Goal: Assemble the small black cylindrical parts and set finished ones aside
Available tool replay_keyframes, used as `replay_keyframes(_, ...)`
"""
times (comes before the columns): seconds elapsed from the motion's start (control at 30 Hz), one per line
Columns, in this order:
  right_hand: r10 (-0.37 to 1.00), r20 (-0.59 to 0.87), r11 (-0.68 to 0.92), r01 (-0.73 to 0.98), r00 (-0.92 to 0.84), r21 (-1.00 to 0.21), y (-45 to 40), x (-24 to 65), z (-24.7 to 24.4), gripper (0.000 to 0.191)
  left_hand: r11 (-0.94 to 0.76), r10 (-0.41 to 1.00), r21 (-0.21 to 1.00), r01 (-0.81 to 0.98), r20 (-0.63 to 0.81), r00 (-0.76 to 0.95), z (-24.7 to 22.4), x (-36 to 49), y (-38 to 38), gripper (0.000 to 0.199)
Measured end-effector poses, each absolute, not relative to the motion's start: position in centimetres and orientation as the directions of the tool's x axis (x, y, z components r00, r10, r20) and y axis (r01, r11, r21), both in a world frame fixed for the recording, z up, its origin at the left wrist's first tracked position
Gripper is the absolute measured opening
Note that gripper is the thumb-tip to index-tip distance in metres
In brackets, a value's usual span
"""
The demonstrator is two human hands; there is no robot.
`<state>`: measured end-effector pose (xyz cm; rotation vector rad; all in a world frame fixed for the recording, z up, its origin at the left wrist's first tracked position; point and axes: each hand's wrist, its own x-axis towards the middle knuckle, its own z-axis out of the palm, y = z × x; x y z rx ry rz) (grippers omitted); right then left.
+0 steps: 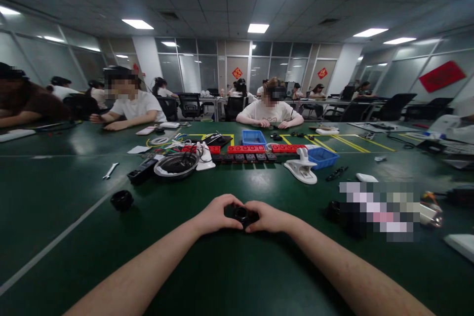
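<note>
A small black part with a round opening is between my two hands, low over the green table in the middle of the view. My left hand curls round its left side, thumb below and fingers above. From the right, my right hand holds the same part with thumb and fingers closed on it. The fingertips of both hands nearly meet around it. Off to the left, a black ring-shaped part stands on the table, apart from my hands.
A wrench, a round metal tray, red power strips, a white clip stand and blue bins lie beyond my hands. Blurred items are at the right. People sit across the green table.
</note>
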<state>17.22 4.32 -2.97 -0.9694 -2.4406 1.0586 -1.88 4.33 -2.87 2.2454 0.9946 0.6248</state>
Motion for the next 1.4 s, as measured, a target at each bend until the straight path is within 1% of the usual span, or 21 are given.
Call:
replay_keyframes(0.07,0.701,0.003,0.487,0.476,-0.713,-0.732,4.5,17.5,-3.2,0.028,-0.508,0.785,0.712,0.485,0.151,0.601,-3.1,-1.6,4.4,0.041)
replay_keyframes(0.17,0.73,0.002,0.461,0.491,-0.683,-0.739,4.7,18.0,-3.7,0.029,-0.45,0.809,0.758,0.472,0.121,0.576,-3.5,-1.1,4.3,0.041)
replay_keyframes(0.27,0.793,0.023,0.451,0.561,-0.608,-0.694,4.5,18.1,-4.2,0.031,-0.414,0.843,0.776,0.476,0.13,0.521,-3.9,-0.5,3.9,0.04)
replay_keyframes(0.4,0.893,0.081,0.409,0.723,-0.443,-0.557,3.8,17.2,-5.1,0.036,-0.339,0.924,0.772,0.539,0.165,0.344,-4.7,0.6,3.0,0.04)
replay_keyframes(0.5,0.935,0.154,0.354,0.849,-0.319,-0.393,3.1,16.3,-5.3,0.031,-0.297,0.954,0.759,0.579,0.213,0.21,-5.2,1.4,2.5,0.037)
replay_keyframes(0.57,0.934,0.207,0.345,0.89,-0.292,-0.299,2.6,15.9,-5.3,0.029,-0.301,0.954,0.749,0.59,0.239,0.183,-5.4,1.6,2.4,0.036)
replay_keyframes(0.63,0.916,0.25,0.378,0.885,-0.314,-0.274,2.4,15.9,-5.3,0.031,-0.332,0.943,0.739,0.586,0.248,0.221,-5.2,1.5,2.4,0.035)
replay_keyframes(0.67,0.902,0.266,0.411,0.864,-0.34,-0.292,2.5,16.0,-5.2,0.034,-0.353,0.935,0.732,0.582,0.25,0.254,-5.1,1.4,2.4,0.034)
replay_keyframes(0.73,0.868,0.272,0.492,0.79,-0.415,-0.365,2.7,16.4,-5.2,0.039,-0.399,0.913,0.717,0.572,0.251,0.321,-4.7,1.1,2.3,0.032)
replay_keyframes(0.8,0.834,0.229,0.546,0.695,-0.501,-0.468,3.1,17.0,-5.2,0.037,-0.445,0.887,0.702,0.557,0.259,0.382,-4.3,0.7,2.3,0.033)
replay_keyframes(0.87,0.815,0.164,0.541,0.628,-0.556,-0.559,3.5,17.6,-5.1,0.033,-0.495,0.854,0.687,0.532,0.273,0.442,-4.0,0.4,2.3,0.038)
replay_keyframes(0.93,0.802,0.114,0.519,0.59,-0.586,-0.618,3.7,18.0,-4.8,0.034,-0.535,0.822,0.677,0.506,0.278,0.498,-3.7,0.2,2.2,0.044)
replay_keyframes(1.0,0.782,0.073,0.505,0.56,-0.619,-0.657,3.7,18.4,-4.3,0.038,-0.554,0.799,0.679,0.481,0.27,0.538,-3.4,0.1,2.2,0.045)
replay_keyframes(1.07,0.746,0.028,0.491,0.522,-0.665,-0.697,3.7,18.8,-3.7,0.041,-0.564,0.778,0.684,0.462,0.252,0.576,-3.0,0.0,2.1,0.041)
replay_keyframes(1.17,0.684,-0.034,0.47,0.475,-0.729,-0.744,3.8,19.4,-3.1,0.038,-0.581,0.737,0.686,0.438,0.216,0.64,-2.3,-0.2,2.0,0.038)
replay_keyframes(1.3,0.627,-0.111,0.443,0.47,-0.771,-0.763,4.3,20.0,-2.9,0.033,-0.569,0.71,0.704,0.426,0.159,0.687,-1.6,-0.3,1.9,0.041)
replay_keyframes(1.4,0.625,-0.116,0.437,0.469,-0.772,-0.768,4.5,20.1,-3.0,0.034,-0.553,0.719,0.71,0.435,0.144,0.68,-1.6,-0.3,1.9,0.041)
